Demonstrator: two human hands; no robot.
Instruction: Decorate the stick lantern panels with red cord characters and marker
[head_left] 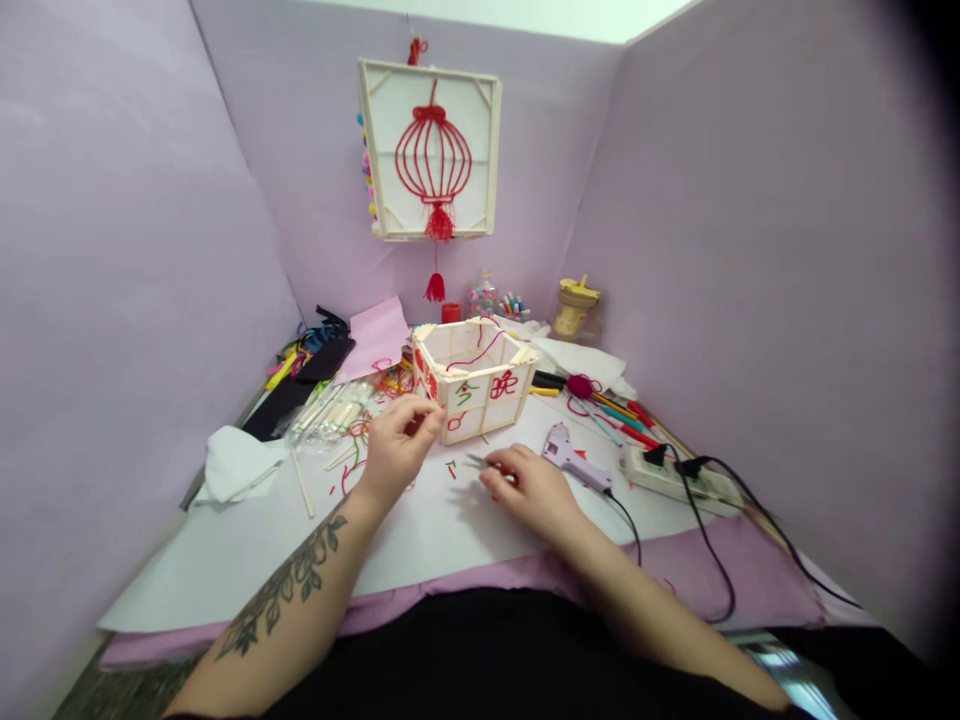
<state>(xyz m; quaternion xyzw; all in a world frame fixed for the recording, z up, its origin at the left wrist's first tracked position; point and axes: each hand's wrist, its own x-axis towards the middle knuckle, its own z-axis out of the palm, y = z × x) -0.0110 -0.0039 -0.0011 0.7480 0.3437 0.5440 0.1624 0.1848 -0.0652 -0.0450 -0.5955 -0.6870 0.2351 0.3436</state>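
Fingers of our L hand (397, 447) are narrow, tips drawn tog. by the near L corner of the white box (484, 398); can't tell if they pinch or touch anything. Our R hand (536, 490) is closed round a small metal-tipped tool (475, 461), prob. scissors or tweezers. Box stands upright mid-desk (427, 550), just past our hands, top open, w/ green & red characters (504, 384) up front and a red square (456, 421) below. Step in hand, we'd judge: working small strips (451, 470) onto that front; next move calls for a steady pinch + exact placing. Loose strips lie just short of the box. Room: open btwn our forearms to the near edge; R side tight w/ glue gun (559, 450), cord (628, 520) & power strip (682, 478); L side w/ bagged sticks (334, 412).
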